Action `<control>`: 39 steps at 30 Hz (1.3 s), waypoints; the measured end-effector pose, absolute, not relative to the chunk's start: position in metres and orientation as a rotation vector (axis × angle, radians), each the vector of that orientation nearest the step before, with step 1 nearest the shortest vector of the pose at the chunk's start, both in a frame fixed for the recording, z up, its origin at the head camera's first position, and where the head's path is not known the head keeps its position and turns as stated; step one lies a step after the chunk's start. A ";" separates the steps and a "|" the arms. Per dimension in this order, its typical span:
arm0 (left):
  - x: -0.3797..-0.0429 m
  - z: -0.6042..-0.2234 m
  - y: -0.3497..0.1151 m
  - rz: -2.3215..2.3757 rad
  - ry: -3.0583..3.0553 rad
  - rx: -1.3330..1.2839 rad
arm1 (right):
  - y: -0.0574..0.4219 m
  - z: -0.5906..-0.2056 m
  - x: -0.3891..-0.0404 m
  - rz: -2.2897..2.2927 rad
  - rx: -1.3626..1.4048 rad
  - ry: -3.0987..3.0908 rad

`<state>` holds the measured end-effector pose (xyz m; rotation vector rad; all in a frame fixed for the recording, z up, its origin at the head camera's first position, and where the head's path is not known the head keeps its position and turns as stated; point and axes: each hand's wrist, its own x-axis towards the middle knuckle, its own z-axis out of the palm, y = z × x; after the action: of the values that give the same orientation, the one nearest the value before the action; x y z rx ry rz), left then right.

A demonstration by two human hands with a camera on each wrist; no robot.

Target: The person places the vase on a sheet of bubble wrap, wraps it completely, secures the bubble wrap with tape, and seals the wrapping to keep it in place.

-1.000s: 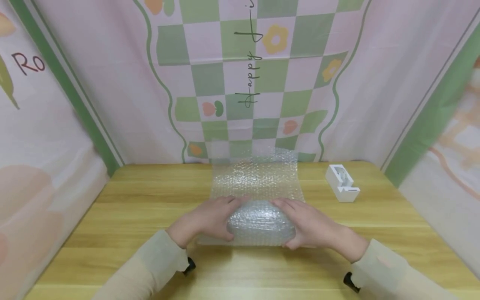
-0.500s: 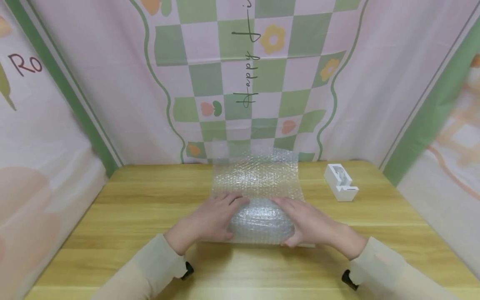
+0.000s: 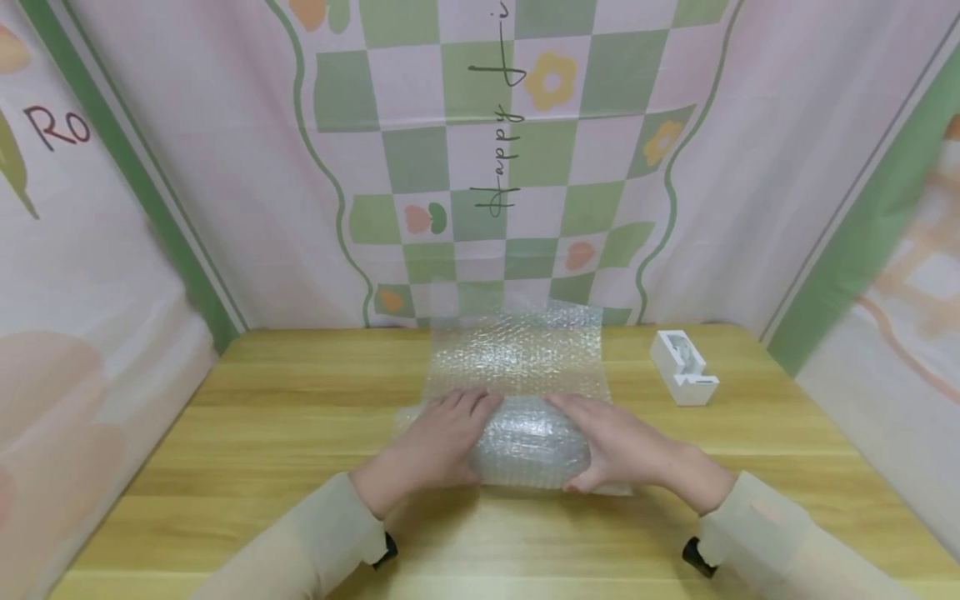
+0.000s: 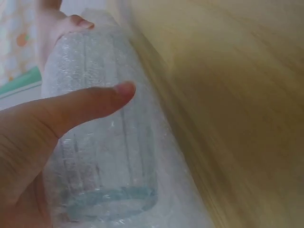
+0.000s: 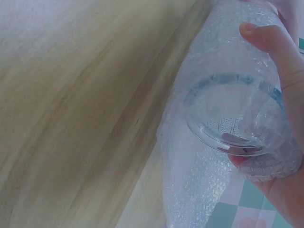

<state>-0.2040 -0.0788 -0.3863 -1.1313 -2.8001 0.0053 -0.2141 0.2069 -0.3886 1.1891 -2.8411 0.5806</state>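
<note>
Glass (image 4: 109,159) lies sideways between my left hand (image 3: 442,437) and right hand (image 3: 618,437), both curled firmly round its bubble wrap (image 3: 517,354) — one per end, likely to keep the layers snug — with loose wrap beyond my grip.

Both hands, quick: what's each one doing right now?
Left hand: closed around one end of the bubble-wrapped glass.
Right hand: closed around the other end of it.

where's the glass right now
In the head view, the glass lies below centre, rolled in bubble wrap, between the left hand and the right hand.
</note>
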 end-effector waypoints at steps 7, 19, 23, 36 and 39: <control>-0.206 -0.388 -0.079 -0.048 -2.799 -1.128 | 0.205 -0.387 -0.212 0.563 1.189 -2.858; -0.205 -0.379 -0.076 0.027 -2.775 -1.152 | 0.208 -0.383 -0.211 0.620 1.199 -2.898; -0.205 -0.380 -0.075 0.014 -2.803 -1.142 | 0.208 -0.380 -0.211 0.523 1.181 -2.851; -0.206 -0.375 -0.074 0.009 -2.880 -1.102 | 0.208 -0.381 -0.197 0.115 1.169 -2.538; -0.206 -0.375 -0.073 0.017 -2.901 -1.088 | 0.207 -0.381 -0.195 0.114 1.174 -2.585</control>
<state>-0.2059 -0.0729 -0.3747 -1.0884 -2.9009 0.0168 -0.1947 0.2068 -0.3814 1.1740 -2.5852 0.1142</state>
